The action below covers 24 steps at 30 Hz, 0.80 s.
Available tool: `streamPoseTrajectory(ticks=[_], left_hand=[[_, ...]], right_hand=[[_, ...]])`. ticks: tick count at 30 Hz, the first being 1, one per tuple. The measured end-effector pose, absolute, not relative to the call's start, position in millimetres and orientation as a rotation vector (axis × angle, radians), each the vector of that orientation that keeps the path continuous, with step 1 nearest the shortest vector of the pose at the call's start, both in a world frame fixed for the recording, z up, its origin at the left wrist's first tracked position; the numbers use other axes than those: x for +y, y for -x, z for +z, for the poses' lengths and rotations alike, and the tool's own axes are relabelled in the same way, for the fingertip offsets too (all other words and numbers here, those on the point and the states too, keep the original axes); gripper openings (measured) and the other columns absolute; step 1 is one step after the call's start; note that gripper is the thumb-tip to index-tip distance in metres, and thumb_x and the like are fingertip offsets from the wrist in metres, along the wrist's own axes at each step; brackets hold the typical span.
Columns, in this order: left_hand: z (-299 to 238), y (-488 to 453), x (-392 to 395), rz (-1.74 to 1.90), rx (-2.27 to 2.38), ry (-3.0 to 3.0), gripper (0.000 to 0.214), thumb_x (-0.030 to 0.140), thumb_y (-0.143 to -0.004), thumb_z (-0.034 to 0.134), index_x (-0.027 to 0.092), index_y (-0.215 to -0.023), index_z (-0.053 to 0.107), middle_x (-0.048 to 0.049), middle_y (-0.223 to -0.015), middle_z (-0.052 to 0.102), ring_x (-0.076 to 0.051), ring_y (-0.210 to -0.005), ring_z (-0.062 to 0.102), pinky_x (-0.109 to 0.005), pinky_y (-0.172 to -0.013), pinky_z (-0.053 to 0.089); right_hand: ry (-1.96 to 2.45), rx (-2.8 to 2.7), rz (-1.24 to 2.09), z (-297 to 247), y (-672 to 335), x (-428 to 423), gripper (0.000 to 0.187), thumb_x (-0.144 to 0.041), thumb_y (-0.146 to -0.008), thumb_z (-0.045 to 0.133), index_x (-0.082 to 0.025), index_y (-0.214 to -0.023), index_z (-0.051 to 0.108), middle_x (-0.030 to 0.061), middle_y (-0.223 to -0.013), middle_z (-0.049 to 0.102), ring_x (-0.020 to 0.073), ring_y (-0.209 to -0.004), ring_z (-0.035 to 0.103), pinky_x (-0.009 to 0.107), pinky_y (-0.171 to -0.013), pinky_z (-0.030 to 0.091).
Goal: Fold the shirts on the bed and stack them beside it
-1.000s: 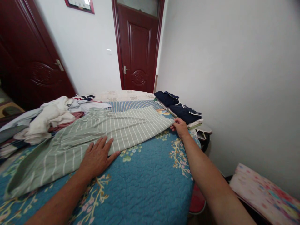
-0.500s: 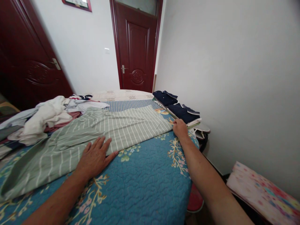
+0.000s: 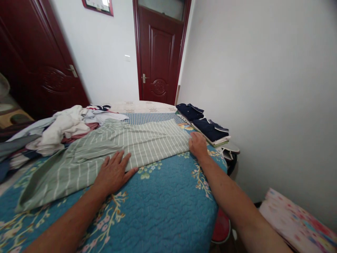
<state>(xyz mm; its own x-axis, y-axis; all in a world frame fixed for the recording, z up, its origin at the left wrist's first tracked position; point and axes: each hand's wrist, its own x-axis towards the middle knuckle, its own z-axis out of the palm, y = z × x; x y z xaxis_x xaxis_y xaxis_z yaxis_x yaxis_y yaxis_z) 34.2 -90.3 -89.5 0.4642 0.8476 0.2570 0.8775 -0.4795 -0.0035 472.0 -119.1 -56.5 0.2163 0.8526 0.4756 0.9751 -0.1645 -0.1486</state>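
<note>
A pale green garment with white stripes (image 3: 155, 137) lies lengthwise across the bed, folded and somewhat wrinkled; its exact kind does not show. My left hand (image 3: 114, 172) rests flat on its near edge, fingers spread and thumb out to the side. At the garment's right end, my right hand (image 3: 198, 143) has its fingers curled around the corner of the cloth. The fingertips of that hand are partly hidden. Beneath the garment is a blue quilted bedspread (image 3: 158, 203) with a floral pattern.
A loose heap of clothes (image 3: 60, 128) lies at the left. Folded navy shirts (image 3: 210, 130) are stacked along the right edge, beyond my right hand. A flowered pink box-like item (image 3: 295, 218) is low at the right, by the wall (image 3: 250, 88).
My right hand has shifted slightly left relative to the bed, at the garment's right end. My left hand stays flat on the cloth. The whole view has turned a little to the left.
</note>
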Motion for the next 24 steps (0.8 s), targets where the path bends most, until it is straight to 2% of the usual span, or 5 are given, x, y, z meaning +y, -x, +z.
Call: streamPoseTrajectory(ticks=[6,12,17,21,24], left_hand=[[-84,-37,-97,-0.325,-1.565,2.600,0.084,0.075,-0.100,0.043,0.019,-0.162,0.052,-0.0221,-0.170,0.042,-0.042,-0.161,0.033,-0.062,-0.129,0.019],[-82,-38,-101,-0.331,-1.574,2.601,0.082,0.075,-0.100,0.043,0.023,-0.162,0.052,-0.0205,-0.172,0.041,-0.040,-0.161,0.033,-0.060,-0.129,0.019],[-76,-39,-107,-0.317,-1.608,2.643,0.085,0.078,-0.100,0.041,0.022,-0.164,0.049,-0.0221,-0.172,0.039,-0.041,-0.162,0.030,-0.064,-0.129,0.016],[-72,-33,-108,-0.349,-1.726,2.623,0.073,0.073,-0.105,0.033,0.030,-0.162,0.050,-0.0162,-0.174,0.039,-0.039,-0.163,0.028,-0.071,-0.128,0.015],[-71,-22,-105,-0.418,-1.873,2.516,0.068,0.066,-0.107,0.032,0.030,-0.161,0.051,-0.0155,-0.172,0.042,-0.039,-0.163,0.030,-0.072,-0.127,0.017]], right_hand=[[1.525,-2.253,-0.132,-66,-344,-122,0.065,-0.044,-0.108,0.044,-0.014,-0.165,0.044,0.0139,-0.173,0.038,0.0284,-0.165,0.023,0.050,-0.134,0.020],[1.496,-2.384,0.148,-71,-260,-110,0.069,-0.058,-0.111,0.036,-0.017,-0.165,0.044,0.0140,-0.173,0.039,0.0306,-0.163,0.029,0.054,-0.133,0.020],[1.869,-2.258,0.135,-75,-296,-79,0.070,-0.059,-0.111,0.032,-0.018,-0.167,0.041,0.0141,-0.176,0.031,0.0350,-0.164,0.024,0.062,-0.131,0.016],[2.180,-2.058,0.029,-84,-360,-59,0.070,-0.058,-0.111,0.031,-0.017,-0.167,0.040,0.0147,-0.177,0.030,0.0359,-0.163,0.025,0.065,-0.129,0.018],[2.317,-1.946,-0.030,-91,-409,-51,0.073,-0.061,-0.110,0.026,-0.017,-0.167,0.041,0.0175,-0.175,0.033,0.0374,-0.161,0.028,0.068,-0.128,0.018]])
